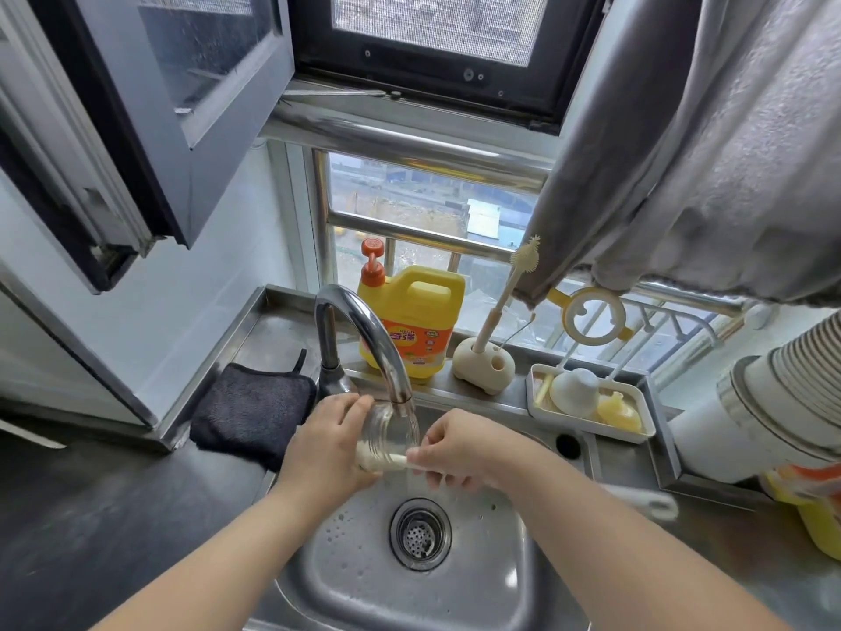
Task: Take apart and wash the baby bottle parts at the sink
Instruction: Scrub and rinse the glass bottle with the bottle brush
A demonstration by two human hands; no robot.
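The left hand (328, 448) wraps its curled fingers and thumb round a clear glass bottle (392, 432), holding it on its side above the sink (491, 580) with the open mouth turned toward the right hand (459, 450). The right hand pinches the pale handle of a bottle brush (387, 463) between thumb and curled fingers, and the brush head sits inside the bottle, close against the left palm. The spout of the tap (364, 334) arches over from behind the left hand and ends just above the bottle; whether water is running is hard to tell. Straight below both hands lies the round drain (419, 534), with drops scattered on the sink floor around it. A dark folded cloth (252, 409) lies on the counter just left of the left hand. Behind the hands, on the ledge by the window, stands a yellow detergent jug (416, 321) with an orange pump top, and to its right a cream brush stand (484, 364) with a slim brush (509, 284) upright in it. Behind and to the right of the right hand sits a pale tray (632, 437) holding a white cap (574, 391) and a yellow bottle part (620, 412), with thin drying posts rising from it. A grey curtain (710, 143) hangs above, well to the right of the right hand.
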